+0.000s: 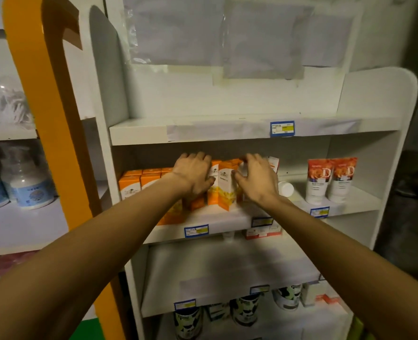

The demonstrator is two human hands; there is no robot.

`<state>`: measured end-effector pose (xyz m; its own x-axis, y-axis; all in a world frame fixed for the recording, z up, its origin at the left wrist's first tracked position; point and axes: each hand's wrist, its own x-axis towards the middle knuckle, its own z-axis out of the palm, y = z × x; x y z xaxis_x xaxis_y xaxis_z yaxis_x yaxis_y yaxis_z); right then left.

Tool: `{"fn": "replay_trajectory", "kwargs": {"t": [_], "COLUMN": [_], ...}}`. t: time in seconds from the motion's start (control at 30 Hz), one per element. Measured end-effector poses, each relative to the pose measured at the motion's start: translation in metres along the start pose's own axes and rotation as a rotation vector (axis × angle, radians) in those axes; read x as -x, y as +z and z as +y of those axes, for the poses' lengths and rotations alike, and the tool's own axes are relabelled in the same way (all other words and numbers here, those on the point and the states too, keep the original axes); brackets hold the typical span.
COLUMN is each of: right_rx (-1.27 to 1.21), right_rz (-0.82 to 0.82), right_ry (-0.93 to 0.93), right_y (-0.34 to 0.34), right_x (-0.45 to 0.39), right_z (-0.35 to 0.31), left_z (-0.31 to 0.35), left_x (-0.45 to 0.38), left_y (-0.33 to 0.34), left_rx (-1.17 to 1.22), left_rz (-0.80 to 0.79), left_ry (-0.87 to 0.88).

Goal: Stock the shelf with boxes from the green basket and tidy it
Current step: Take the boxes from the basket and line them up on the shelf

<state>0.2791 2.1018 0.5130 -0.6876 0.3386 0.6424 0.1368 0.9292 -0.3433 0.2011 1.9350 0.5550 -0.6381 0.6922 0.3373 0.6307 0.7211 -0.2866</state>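
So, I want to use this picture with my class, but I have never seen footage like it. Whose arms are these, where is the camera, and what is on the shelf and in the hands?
No machine here: a person wears a wide-angle camera on the head, looking forward and down, so the two arms reaching in are their own. There is only this one view.

They face a white shelf unit. On the middle shelf stand orange boxes. The left hand lies against the left side of the middle group of boxes, and the right hand against its right side, as if to square them up. Whether either hand really grips a box is hard to tell.

Further right stand two red-topped tubes and a small white bottle. Blue price tags line the shelf edges. Lower down are black-and-white tins.

The green basket is not clearly in view.
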Motion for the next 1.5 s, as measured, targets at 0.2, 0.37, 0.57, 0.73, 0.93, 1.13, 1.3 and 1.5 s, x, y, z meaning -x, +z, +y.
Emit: {"fn": "replay_trajectory", "kwargs": {"t": [0.2,0.37,0.57,0.73,0.93,1.13,1.3,1.5], "right_rx": [0.021,-0.114,-0.409,-0.657,-0.785,-0.794,-0.789,-0.819], "right_rz": [-0.048,-0.093,-0.206,-0.259,-0.288,-0.273,-0.275,-0.277], "right_ry": [-0.001,0.038,0.026,0.058,0.107,0.14,0.124,0.204], "right_y": [0.018,0.031,0.023,0.024,0.023,0.021,0.025,0.033], "right_x": [-0.011,-0.011,-0.012,-0.006,0.009,0.017,0.022,0.022], "right_z": [0.003,0.01,0.022,0.019,0.004,-0.012,-0.025,-0.03], "left_z": [0.007,-0.005,-0.016,-0.029,-0.03,-0.034,-0.046,-0.05], "left_x": [-0.031,-0.053,-0.064,-0.055,-0.03,-0.006,0.004,0.008], "left_y": [-0.002,0.009,0.013,0.0,0.001,0.002,0.004,0.008], "left_rx": [-0.086,0.083,0.347,0.506,0.422,0.352,0.364,0.398], "left_rz": [0.022,-0.028,-0.094,-0.138,-0.103,-0.037,-0.046,-0.07], "left_ry": [0.027,-0.005,-0.085,-0.136,-0.081,-0.032,-0.055,-0.103]}}
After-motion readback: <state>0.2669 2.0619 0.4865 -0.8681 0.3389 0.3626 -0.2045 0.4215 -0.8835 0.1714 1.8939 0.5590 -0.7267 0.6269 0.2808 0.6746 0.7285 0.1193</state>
